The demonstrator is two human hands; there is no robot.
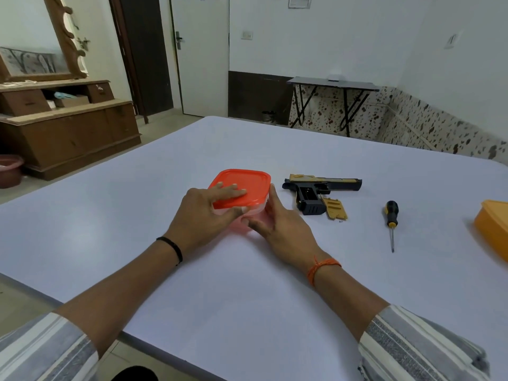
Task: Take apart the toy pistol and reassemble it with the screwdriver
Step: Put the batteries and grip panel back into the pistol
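Disassembly is barely started, we reckon: toy pistol (320, 189) lies mid-surface, one yellow grip panel (336, 209) off beside it, screwdriver (391, 219) idle to the right. Our left hand (204, 209) presses flat on the red-lidded container (242, 188); right hand (277, 221) grips its side.

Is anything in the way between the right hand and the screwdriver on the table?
Nothing visible blocks it. The right hand holds the red-lidded box; the screwdriver lies farther right on bare table. The toy pistol and its loose gold panel lie just beyond that path.
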